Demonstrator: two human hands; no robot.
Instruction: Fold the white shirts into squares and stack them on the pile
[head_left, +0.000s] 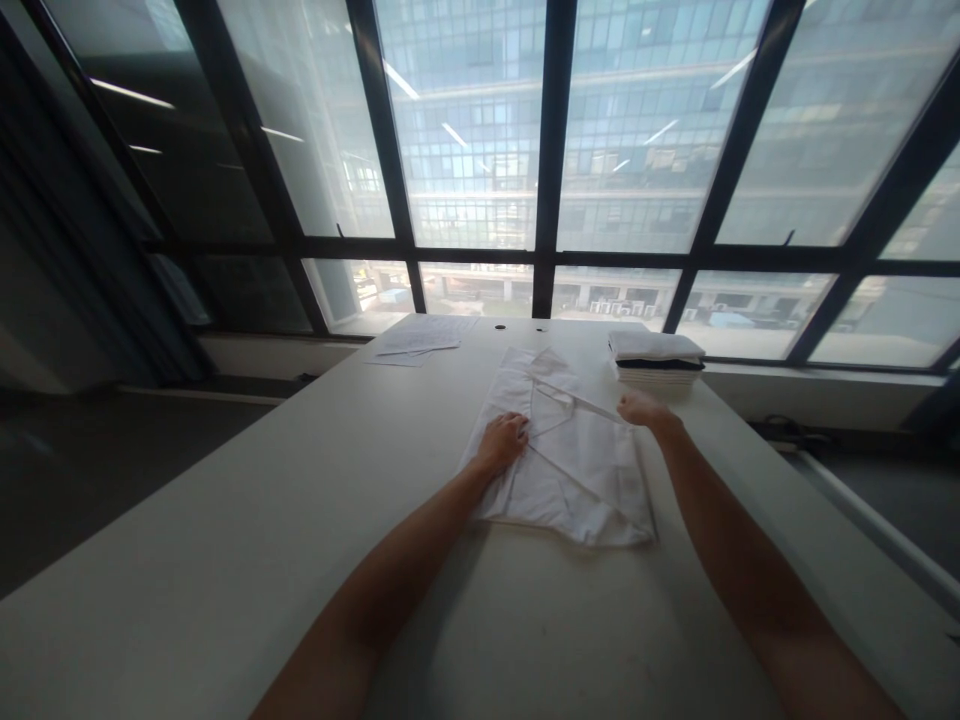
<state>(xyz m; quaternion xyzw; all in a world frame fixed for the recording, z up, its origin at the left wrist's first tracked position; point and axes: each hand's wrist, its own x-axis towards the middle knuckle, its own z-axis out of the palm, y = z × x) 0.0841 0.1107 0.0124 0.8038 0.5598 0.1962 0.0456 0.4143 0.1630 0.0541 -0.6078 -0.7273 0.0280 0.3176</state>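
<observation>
A white cloth garment (577, 480) with long thin straps, like an apron, lies partly folded on the table. My left hand (504, 440) rests on its left part, palm down, fingers laid out over the fabric. At the garment's right edge, my right hand (643, 408) is closed in a pinch. From it a white strap (589, 403) runs taut to the left across the cloth. The fingertips of that hand are partly hidden.
The white table (360, 470) reaches toward a wall of windows. Beyond my right hand stands a stack of folded cloths (656, 358), mostly white with a black layer. Paper sheets (420, 338) lie at the far left, and a round hole (500, 327) sits near the back edge.
</observation>
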